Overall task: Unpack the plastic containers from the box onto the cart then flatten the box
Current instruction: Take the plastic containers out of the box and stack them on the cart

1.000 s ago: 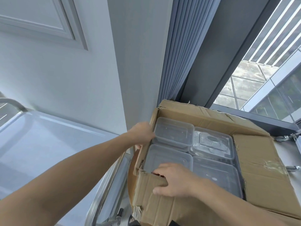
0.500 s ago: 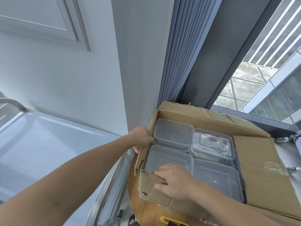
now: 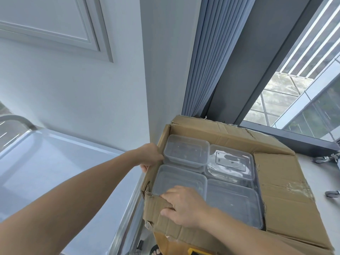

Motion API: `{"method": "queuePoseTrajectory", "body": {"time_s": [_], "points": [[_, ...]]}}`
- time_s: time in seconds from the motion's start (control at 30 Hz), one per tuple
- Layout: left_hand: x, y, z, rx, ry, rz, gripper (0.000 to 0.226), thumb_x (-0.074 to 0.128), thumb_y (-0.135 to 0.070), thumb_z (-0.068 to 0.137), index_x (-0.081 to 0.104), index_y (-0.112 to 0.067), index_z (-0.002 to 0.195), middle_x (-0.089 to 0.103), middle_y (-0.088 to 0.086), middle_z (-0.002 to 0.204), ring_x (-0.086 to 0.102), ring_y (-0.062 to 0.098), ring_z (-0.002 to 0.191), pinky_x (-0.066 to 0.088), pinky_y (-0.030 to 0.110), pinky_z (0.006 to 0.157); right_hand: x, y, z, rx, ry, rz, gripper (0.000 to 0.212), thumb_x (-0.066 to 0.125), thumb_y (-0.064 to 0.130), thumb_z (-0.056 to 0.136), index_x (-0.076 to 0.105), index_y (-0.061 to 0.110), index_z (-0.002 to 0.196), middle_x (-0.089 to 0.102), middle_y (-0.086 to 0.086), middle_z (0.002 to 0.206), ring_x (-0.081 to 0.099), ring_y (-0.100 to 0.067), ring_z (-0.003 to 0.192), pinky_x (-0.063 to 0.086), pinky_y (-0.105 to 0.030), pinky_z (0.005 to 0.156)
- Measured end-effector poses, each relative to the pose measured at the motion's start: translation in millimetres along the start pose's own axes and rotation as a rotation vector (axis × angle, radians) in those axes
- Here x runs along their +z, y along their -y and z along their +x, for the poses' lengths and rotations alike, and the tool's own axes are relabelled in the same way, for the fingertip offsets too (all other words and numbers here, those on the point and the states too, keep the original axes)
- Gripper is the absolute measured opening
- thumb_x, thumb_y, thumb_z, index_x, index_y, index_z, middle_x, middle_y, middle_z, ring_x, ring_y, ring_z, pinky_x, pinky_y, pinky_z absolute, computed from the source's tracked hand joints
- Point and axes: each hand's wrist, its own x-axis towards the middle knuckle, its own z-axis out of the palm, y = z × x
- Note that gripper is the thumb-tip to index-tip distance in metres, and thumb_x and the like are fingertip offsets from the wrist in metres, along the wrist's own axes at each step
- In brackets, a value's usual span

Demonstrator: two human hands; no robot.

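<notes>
An open cardboard box (image 3: 287,196) sits tilted at the right, holding several clear plastic containers (image 3: 185,153) with lids, packed side by side. My left hand (image 3: 150,155) grips the box's left wall from outside, fingers curled over the edge. My right hand (image 3: 184,205) grips the near wall, fingers over its torn rim and against the near-left container (image 3: 176,181). The steel cart top (image 3: 55,172) lies to the left of the box.
A white wall and a grey curtain (image 3: 202,61) stand behind the box. A window (image 3: 303,98) fills the right side. The cart's handle (image 3: 16,119) curves up at far left. A foot in a sandal (image 3: 156,251) and a yellow object (image 3: 195,252) show below the box.
The box has been lifted and shifted slightly toward the cart, both hands keeping their grip on its walls. The view has moved a little with it.
</notes>
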Motion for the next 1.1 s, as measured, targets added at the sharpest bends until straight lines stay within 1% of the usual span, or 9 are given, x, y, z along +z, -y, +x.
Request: {"method": "queuePoseTrajectory", "body": {"time_s": [0.1,0.17,0.27,0.37,0.43,0.6,0.73,0.93,1.1], "points": [[0.3,0.0,0.0,0.003,0.004,0.068,0.035,0.044,-0.021,0.094,0.059,0.009,0.104,0.069,0.028,0.1,0.072,0.04,0.075,0.056,0.032,0.054,2.1,0.1,1.0,0.026,0.001,0.008,0.028,0.055,0.04,0.091,0.059,0.013,0.091,0.061,-0.003,0.092,0.054,-0.022,0.094,0.036,-0.032,0.073],[1.8,-3.2,0.1,0.016,-0.021,0.189,0.037,0.046,-0.026,0.094,0.058,0.006,0.108,0.069,0.024,0.101,0.07,0.038,0.076,0.05,0.029,0.054,2.7,-2.3,-0.3,0.04,0.008,0.036,0.036,0.054,0.046,0.09,0.064,0.015,0.104,0.064,-0.002,0.1,0.055,-0.021,0.1,0.043,-0.034,0.082],[5.7,-14.4,0.5,0.053,-0.192,0.382,0.043,0.051,-0.031,0.09,0.045,-0.006,0.125,0.059,0.014,0.121,0.059,0.032,0.1,0.045,0.034,0.076,0.7,-7.6,-8.5,0.075,-0.025,0.115,0.059,0.047,0.062,0.089,0.057,0.022,0.132,0.064,0.003,0.119,0.055,-0.017,0.111,0.045,-0.036,0.092],[9.6,-40.6,-1.1,0.138,-0.367,0.447,0.053,0.048,-0.025,0.089,0.036,-0.011,0.138,0.046,0.009,0.136,0.046,0.032,0.123,0.043,0.042,0.094,-5.6,-23.3,-26.8,0.158,-0.169,0.205,0.076,0.032,0.078,0.086,0.062,0.022,0.129,0.065,0.007,0.12,0.058,-0.013,0.111,0.046,-0.033,0.092],[14.8,-61.3,-1.2,0.248,-0.413,0.487,0.053,0.045,-0.023,0.091,0.036,-0.012,0.142,0.042,0.007,0.142,0.04,0.031,0.129,0.041,0.044,0.101,-12.3,-42.9,-43.2,0.248,-0.268,0.194,0.078,0.029,0.078,0.087,0.066,0.02,0.123,0.067,0.007,0.118,0.059,-0.014,0.111,0.045,-0.029,0.093],[48.1,-108.8,2.0,0.415,-0.337,0.511,0.053,0.044,-0.024,0.093,0.038,-0.013,0.145,0.043,0.008,0.144,0.038,0.03,0.132,0.041,0.045,0.105,-30.0,-104.8,-95.1,0.54,-0.458,-0.159,0.049,0.043,0.046,0.09,0.065,0.018,0.125,0.065,0.003,0.121,0.057,-0.022,0.114,0.047,-0.035,0.093],[81.1,-143.7,1.5,0.475,-0.266,0.492,0.054,0.046,-0.026,0.093,0.039,-0.013,0.145,0.041,0.006,0.147,0.035,0.028,0.135,0.039,0.044,0.106,-39.1,-135.7,-133.3,0.845,-0.209,-0.274,0.062,0.052,0.045,0.092,0.032,0.024,0.147,0.033,0.001,0.15,0.028,-0.022,0.139,0.033,-0.04,0.11],[104.3,-193.9,-6.2,0.565,-0.214,0.477,0.055,0.045,-0.025,0.096,0.038,-0.013,0.149,0.039,0.006,0.152,0.035,0.027,0.137,0.036,0.042,0.111,-46.6,-148.1,-159.2,0.872,-0.169,-0.264,0.063,0.051,0.042,0.09,0.031,0.024,0.146,0.03,0.0,0.151,0.023,-0.023,0.141,0.027,-0.044,0.114],[116.7,-226.4,-13.2,0.616,-0.191,0.408,0.046,0.049,-0.026,0.097,0.049,-0.015,0.142,0.05,0.004,0.146,0.045,0.022,0.132,0.039,0.035,0.107,-82.0,-144.5,-181.2,0.806,-0.392,0.002,0.062,0.057,0.042,0.088,0.037,0.028,0.145,0.041,0.008,0.146,0.041,-0.018,0.129,0.04,-0.037,0.104]]}}
